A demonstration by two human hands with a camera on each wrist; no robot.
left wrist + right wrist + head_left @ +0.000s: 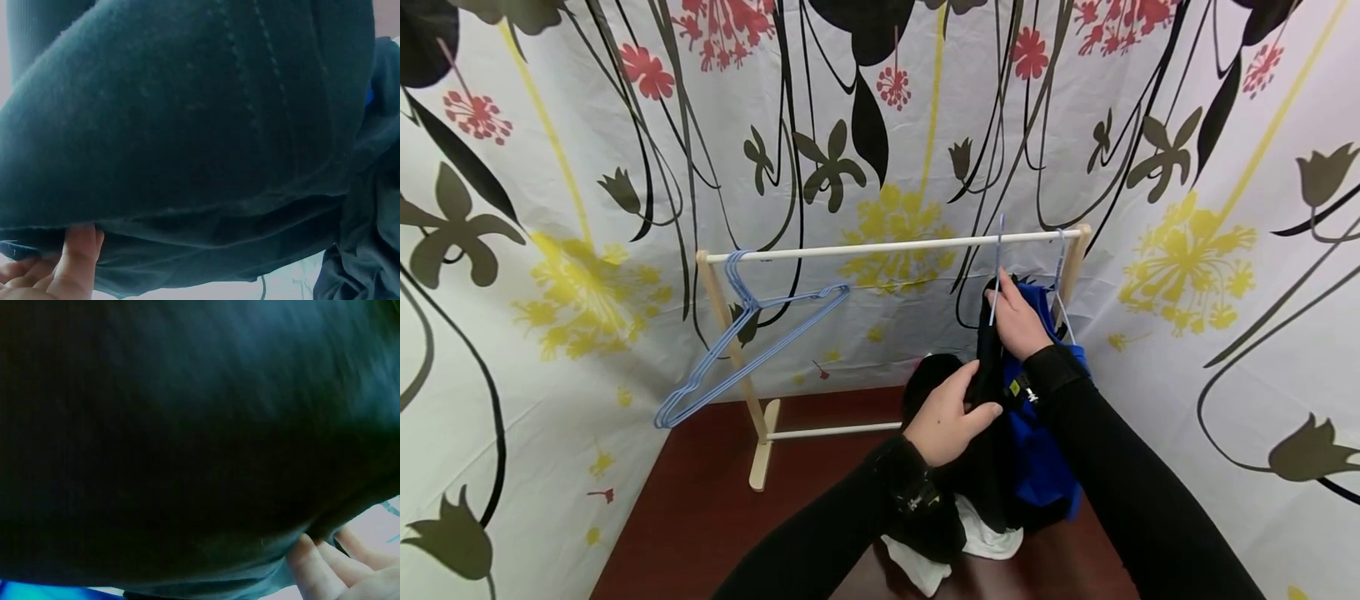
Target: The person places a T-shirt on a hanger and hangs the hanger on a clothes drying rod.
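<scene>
A black garment [991, 367] hangs from a light blue hanger [999, 258] at the right part of the rack's rod. My right hand [1021, 321] holds the garment's upper part, right beside the hanger. Lower down, my left hand [951, 421] grips the near edge of the cloth between thumb and fingers. The left wrist view shows black cloth with a double-stitched seam [256, 106], its edge covering part of the left hand [69, 269]. In the right wrist view, dark cloth fills most of the frame, with the right fingers [312, 565] at its lower edge.
Several blue hangers [748, 333] hang at the left end of the wooden rack [880, 248]. A blue garment [1037, 450] hangs at the right end. Black and white clothes [992, 533] lie on the dark red table [685, 517]. Flower-patterned curtains [865, 108] surround it.
</scene>
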